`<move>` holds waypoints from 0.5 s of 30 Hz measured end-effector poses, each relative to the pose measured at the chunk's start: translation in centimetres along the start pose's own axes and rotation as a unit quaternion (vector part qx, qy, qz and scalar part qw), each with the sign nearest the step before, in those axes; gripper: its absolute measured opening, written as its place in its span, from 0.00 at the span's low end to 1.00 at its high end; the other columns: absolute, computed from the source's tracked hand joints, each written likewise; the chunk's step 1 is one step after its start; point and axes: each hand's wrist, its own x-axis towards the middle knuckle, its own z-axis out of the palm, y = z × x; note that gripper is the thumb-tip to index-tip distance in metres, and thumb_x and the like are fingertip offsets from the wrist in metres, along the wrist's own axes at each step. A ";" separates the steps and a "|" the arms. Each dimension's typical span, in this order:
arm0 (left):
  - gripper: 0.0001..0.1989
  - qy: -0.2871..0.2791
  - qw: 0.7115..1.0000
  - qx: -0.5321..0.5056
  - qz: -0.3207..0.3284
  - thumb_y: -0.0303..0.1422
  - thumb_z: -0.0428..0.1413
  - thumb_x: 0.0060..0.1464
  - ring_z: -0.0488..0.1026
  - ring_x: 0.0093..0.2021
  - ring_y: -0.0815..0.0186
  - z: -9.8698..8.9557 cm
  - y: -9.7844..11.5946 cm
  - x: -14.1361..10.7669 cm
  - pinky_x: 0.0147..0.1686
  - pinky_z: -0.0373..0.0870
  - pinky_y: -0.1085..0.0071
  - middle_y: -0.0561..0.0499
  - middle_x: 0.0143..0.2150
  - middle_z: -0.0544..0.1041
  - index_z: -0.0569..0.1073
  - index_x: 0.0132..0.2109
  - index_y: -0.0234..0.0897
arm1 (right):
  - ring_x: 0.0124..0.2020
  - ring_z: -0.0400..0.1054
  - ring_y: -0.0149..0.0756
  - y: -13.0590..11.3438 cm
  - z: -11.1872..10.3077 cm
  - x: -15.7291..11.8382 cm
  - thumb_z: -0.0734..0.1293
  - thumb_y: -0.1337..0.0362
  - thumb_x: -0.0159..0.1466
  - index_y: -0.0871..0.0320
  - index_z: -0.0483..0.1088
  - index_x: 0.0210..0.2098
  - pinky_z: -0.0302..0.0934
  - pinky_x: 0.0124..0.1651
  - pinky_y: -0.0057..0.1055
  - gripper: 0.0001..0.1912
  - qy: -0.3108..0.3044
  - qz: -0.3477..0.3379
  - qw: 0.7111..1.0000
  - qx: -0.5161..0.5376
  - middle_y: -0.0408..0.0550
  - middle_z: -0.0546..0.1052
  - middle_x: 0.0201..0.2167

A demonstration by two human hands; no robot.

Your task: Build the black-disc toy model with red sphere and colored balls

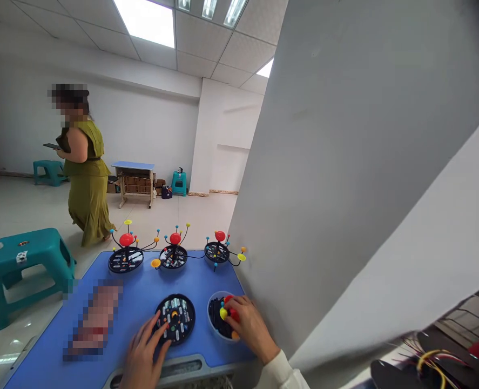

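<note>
On the blue table a round black base disc (pixel 177 320) with printed labels and a small orange centre lies flat. My left hand (pixel 145 348) rests on its left edge, fingers spread. To the right stands a clear plastic bowl (pixel 211 330) of black parts and red, yellow, blue and orange balls. My right hand (pixel 250 323) reaches into it from the right, fingers curled down by red pieces; what they pinch is hidden. Along the far edge stand three planet models, the left model (pixel 126 259), the middle model (pixel 173 256) and the right model (pixel 217 252), each with a red ball.
A grey wall (pixel 324 178) rises close on the right of the blue table (pixel 142 289). A blurred patch (pixel 95 319) covers something at the table's left. Beyond are a teal stool (pixel 32 243), a walking person (pixel 86 173) and another desk (pixel 133 165). Wires (pixel 429 359) lie lower right.
</note>
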 end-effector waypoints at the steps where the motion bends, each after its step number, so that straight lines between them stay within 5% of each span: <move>1: 0.16 -0.002 1.000 0.004 -0.001 0.41 0.51 0.60 0.72 0.56 0.54 0.0 0.1 0.0 0.53 0.73 0.54 0.49 0.58 0.74 0.76 0.52 0.49 | 0.46 0.70 0.47 -0.1 0.1 0.2 0.68 0.68 0.57 0.51 0.76 0.38 0.59 0.47 0.38 0.10 -0.004 0.013 1.000 -0.014 0.48 0.79 0.41; 6: 0.16 -0.026 0.999 0.026 -0.002 0.41 0.50 0.61 0.72 0.56 0.53 -0.7 0.7 0.1 0.49 0.76 0.56 0.50 0.59 0.74 0.76 0.52 0.50 | 0.47 0.70 0.50 0.0 0.7 0.4 0.69 0.71 0.50 0.51 0.74 0.45 0.59 0.46 0.38 0.22 -0.031 0.049 0.998 -0.029 0.50 0.79 0.43; 10: 0.17 -0.014 0.999 0.039 0.011 0.40 0.50 0.60 0.71 0.57 0.53 -0.8 1.2 0.0 0.50 0.74 0.56 0.49 0.58 0.75 0.76 0.52 0.47 | 0.48 0.70 0.46 0.7 1.1 0.0 0.65 0.74 0.49 0.53 0.69 0.52 0.60 0.47 0.36 0.30 -0.024 0.051 0.996 0.064 0.50 0.78 0.45; 15: 0.17 -0.023 0.998 0.049 0.014 0.40 0.49 0.61 0.70 0.58 0.53 -1.0 1.5 -0.1 0.50 0.73 0.57 0.50 0.60 0.73 0.74 0.54 0.48 | 0.45 0.72 0.42 1.3 1.1 -0.3 0.61 0.75 0.49 0.55 0.70 0.48 0.61 0.48 0.34 0.26 -0.012 0.034 0.985 0.170 0.47 0.79 0.41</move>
